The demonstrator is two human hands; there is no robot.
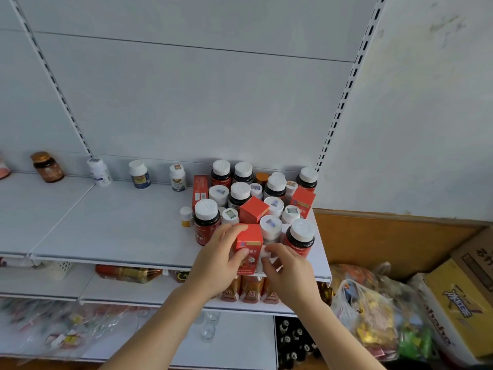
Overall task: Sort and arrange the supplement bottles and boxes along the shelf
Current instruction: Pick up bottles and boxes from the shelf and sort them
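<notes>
A crowd of white-capped supplement bottles (pixel 241 193) and red boxes (pixel 253 209) stands at the right end of the white shelf (pixel 120 225). My left hand (pixel 216 260) grips a red box (pixel 249 240) at the shelf's front edge, thumb across its face. My right hand (pixel 288 273) curls its fingers round a white bottle (pixel 262 259) right beside that box. A dark bottle with a white cap (pixel 301 237) stands just right of my hands. Single bottles are spaced along the back: a brown one (pixel 48 166) and three white ones (pixel 99 170), (pixel 139 174), (pixel 178 177).
The shelf's left and middle are bare white board. Lower shelves hold red packets (pixel 250 289) and bottled goods (pixel 125 273). A plastic bag of snacks (pixel 373 316) and a yellow carton (pixel 461 303) sit on the floor to the right, beside a wall.
</notes>
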